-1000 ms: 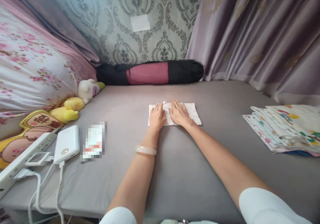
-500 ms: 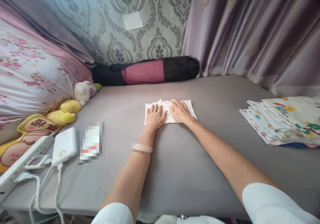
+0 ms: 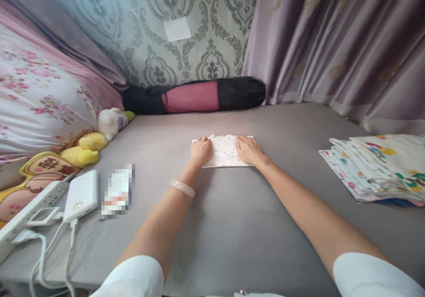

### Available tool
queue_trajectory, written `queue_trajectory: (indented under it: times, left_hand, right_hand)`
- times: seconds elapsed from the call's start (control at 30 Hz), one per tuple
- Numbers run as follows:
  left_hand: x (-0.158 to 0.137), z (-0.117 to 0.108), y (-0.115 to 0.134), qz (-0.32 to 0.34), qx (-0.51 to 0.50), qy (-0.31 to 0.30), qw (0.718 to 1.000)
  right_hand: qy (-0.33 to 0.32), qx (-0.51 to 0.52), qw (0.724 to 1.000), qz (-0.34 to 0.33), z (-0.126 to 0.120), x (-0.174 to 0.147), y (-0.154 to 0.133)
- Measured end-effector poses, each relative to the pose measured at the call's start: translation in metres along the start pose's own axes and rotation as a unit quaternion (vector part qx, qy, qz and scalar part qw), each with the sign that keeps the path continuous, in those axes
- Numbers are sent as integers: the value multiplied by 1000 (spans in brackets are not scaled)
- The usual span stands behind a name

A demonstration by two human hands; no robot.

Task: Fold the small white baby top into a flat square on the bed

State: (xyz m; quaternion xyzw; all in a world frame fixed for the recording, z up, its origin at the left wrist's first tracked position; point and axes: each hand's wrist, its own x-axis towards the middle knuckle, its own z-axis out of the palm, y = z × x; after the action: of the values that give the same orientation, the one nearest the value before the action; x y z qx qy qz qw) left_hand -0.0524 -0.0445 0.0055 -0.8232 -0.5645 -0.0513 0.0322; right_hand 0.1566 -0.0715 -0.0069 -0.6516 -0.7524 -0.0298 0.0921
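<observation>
Folded white cloth with a faint pale print (image 3: pixel 224 152) lies flat on the grey bed sheet (image 3: pixel 239 226), just above the middle of the frame. It forms a small rectangle with a slightly ruffled upper edge.

The left hand (image 3: pixel 201 150) rests on the cloth's left end, fingers curled downward over the edge; whether it pinches the fabric or only presses on it cannot be told. A pale, glossy bangle (image 3: pixel 182 188) circles the left wrist. The right hand (image 3: pixel 248 149) lies on the cloth's right end, palm down with fingers spread flat, pressing on the fabric without closing around it. Both bare forearms run up from the bottom of the frame, and white sleeves show at the lower corners.

At the right edge of the frame, well apart from the hands, sits a stack of folded white cloths with colourful prints (image 3: pixel 378 168). At the top of the sheet, against the wall, lies a long black and dark pink roll-shaped bag (image 3: pixel 194 96). Behind it rises grey patterned wallpaper (image 3: pixel 186 27) bearing a small white rectangle. Mauve curtains (image 3: pixel 335 44) fill the upper right.

On the left lie a pink floral quilt (image 3: pixel 40 98), a white plush toy (image 3: pixel 111 122) and a yellow plush toy (image 3: pixel 83 151). In the lower left, a white power bank (image 3: pixel 81 195) with a white cable sits beside a white power strip (image 3: pixel 26 210) and a blurred-out small item.
</observation>
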Motion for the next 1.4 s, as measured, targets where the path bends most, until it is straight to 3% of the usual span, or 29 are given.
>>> queue_trajectory:
  times: [0.33,0.6,0.73,0.83,1.1,1.23,1.4]
  left_hand:
    - [52,-8,-42,-24,-81,-113,990]
    - [79,-17,-48,-19,-76,-216,973]
    - [84,-26,-50,-10,-62,-251,966]
    - [80,-27,-49,-11,-54,-243,969]
    - [46,-29,-37,-35,-49,-141,988]
    - [34,-44,-37,-32,-68,-110,991]
    - [29,-75,-39,-25,-103,-80,991]
  right_hand:
    - [-119,90,988,27,-20,47,35]
    - [-212,23,976,52,-33,69,30]
    - [-226,19,972,61,-35,73,30]
    - [-214,12,974,66,-33,72,29]
    - [-134,10,989,55,-31,42,23]
    - [-107,37,992,56,-44,28,29]
    - [-70,55,996,11,-73,23,37]
